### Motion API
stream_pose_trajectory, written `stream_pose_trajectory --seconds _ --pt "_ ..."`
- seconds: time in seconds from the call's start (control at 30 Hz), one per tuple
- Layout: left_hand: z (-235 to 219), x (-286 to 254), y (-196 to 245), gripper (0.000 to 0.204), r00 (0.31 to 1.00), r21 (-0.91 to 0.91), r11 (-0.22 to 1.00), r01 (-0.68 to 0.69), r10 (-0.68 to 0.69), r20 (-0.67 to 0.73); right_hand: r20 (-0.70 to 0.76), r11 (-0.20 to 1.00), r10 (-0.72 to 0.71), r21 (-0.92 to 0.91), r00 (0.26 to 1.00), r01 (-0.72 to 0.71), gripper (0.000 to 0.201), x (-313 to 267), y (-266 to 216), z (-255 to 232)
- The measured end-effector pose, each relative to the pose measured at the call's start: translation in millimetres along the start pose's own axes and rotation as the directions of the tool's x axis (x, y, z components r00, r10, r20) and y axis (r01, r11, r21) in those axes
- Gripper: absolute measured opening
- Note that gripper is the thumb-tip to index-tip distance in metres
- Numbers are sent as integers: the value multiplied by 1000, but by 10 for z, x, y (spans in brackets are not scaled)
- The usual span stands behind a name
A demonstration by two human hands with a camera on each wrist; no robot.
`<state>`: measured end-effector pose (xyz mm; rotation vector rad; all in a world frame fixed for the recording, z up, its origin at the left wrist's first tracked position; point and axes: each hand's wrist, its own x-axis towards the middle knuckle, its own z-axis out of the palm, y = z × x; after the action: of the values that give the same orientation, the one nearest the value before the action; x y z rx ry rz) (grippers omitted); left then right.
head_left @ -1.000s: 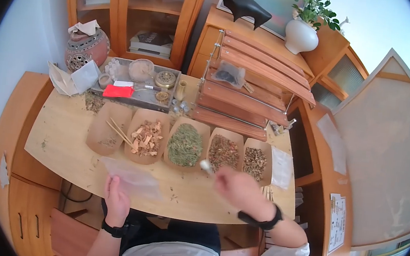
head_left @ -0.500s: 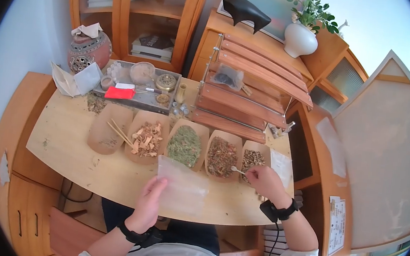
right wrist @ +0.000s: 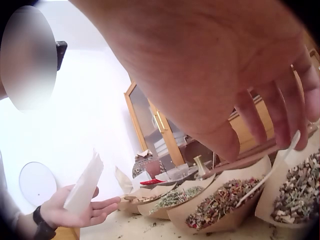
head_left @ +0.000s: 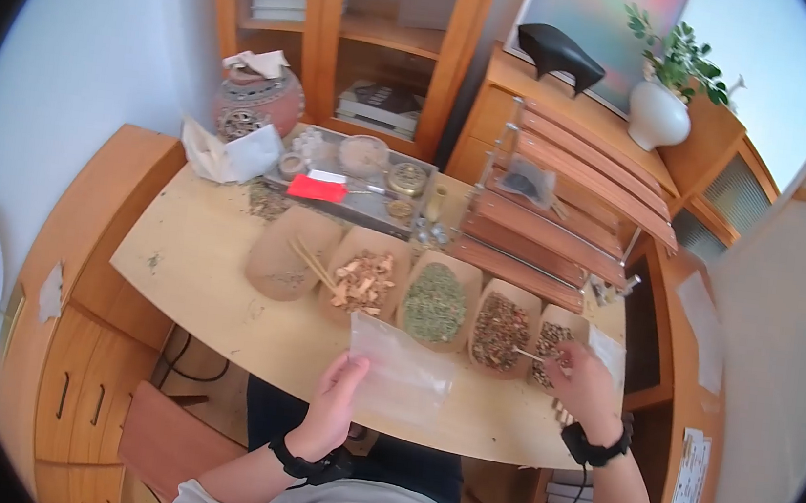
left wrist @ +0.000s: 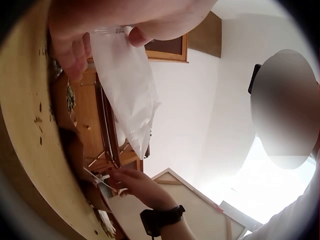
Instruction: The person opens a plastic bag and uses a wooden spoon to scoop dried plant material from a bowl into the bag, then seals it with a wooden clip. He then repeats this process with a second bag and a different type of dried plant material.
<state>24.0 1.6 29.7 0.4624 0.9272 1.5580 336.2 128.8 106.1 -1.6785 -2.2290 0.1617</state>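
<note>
My left hand (head_left: 331,406) holds a clear plastic bag (head_left: 400,374) by its edge, thumb on one face, above the front of the table. The bag (left wrist: 125,82) hangs flat from the thumb in the left wrist view. My right hand (head_left: 590,389) pinches a small white spoon (head_left: 528,354) over the two rightmost paper trays. Its far end reaches the tray of reddish-brown dried herb mix (head_left: 501,332). Under the fingers is the tray of dark and pale chopped bits (right wrist: 300,192). Left of these stand trays of green dried herb (head_left: 435,304) and pale wood chips (head_left: 364,282).
An almost bare paper tray (head_left: 274,263) with wooden sticks (head_left: 309,259) is leftmost. Behind stand a grey tray (head_left: 367,216) of small vessels and a slatted wooden rack (head_left: 533,226). A patterned pot (head_left: 261,104) sits at the back left.
My left hand has carried the bag rightward along the table front. My right hand has moved right with the spoon, to the rightmost trays. The head view has swung left.
</note>
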Motion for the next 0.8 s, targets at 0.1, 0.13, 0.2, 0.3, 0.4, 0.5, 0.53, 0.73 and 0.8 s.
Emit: stream_pose_trajectory --seconds 0.1,0.13,0.2,0.3,0.4,0.5,0.53,0.73,0.8 --pt "-107 -23 144 29 990 -81 990 -112 104 -97 -52 998 -62 12 997 63 25 22 -269 -194" --pt "-136 -22 179 28 986 -90 987 -132 121 -118 -51 997 -79 17 996 80 25 29 -327 -204" --pt "-193 -3 228 27 978 -108 981 -164 148 -146 -38 988 -144 55 989 146 24 68 -365 -141" --pt "-254 -1 261 26 975 -100 977 -188 174 -137 -53 964 -243 100 969 247 26 151 -460 -44" --pt "-335 19 220 23 980 2 983 -181 181 -78 -29 874 -354 344 935 342 28 192 -834 -18" --pt "-287 28 237 21 986 175 973 -151 162 -48 -18 752 -519 466 855 466 29 155 -1310 -74" --pt "-298 34 229 21 980 232 954 -188 197 -16 -16 713 -580 472 814 518 29 150 -1432 -71" --pt "-354 17 234 17 952 424 853 -305 291 97 16 654 -679 467 734 595 25 152 -1781 161" --pt "-373 2 238 16 950 486 818 -309 293 111 31 657 -682 463 730 594 22 144 -1802 237"
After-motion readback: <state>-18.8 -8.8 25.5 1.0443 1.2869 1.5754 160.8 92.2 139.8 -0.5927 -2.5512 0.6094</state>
